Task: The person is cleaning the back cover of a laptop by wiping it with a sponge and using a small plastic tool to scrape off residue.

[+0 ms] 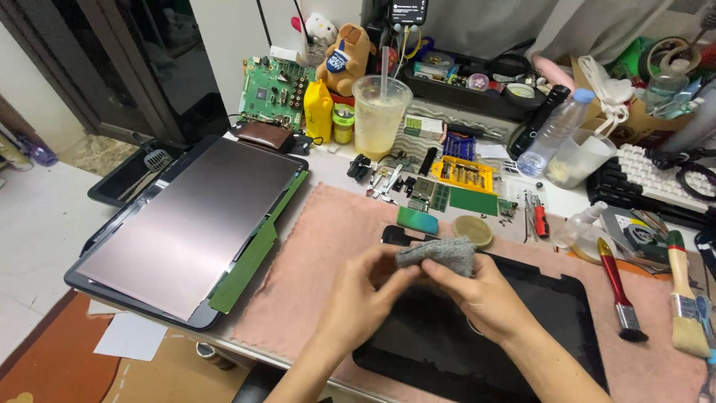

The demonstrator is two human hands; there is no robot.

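A small grey cloth (440,255) is pinched between both my hands above a black laptop cover (537,328) that lies on a pink mat (321,246). My left hand (365,287) grips the cloth's left end with thumb and fingers. My right hand (477,291) holds its right side from below. Both hands hover just over the cover's upper left part.
A large flat screen panel (186,224) lies on the left with a green strip along its edge. Behind the mat are a plastic cup (379,116), a screwdriver bit case (462,173), small parts, a bottle (556,130). Brushes (682,298) lie right.
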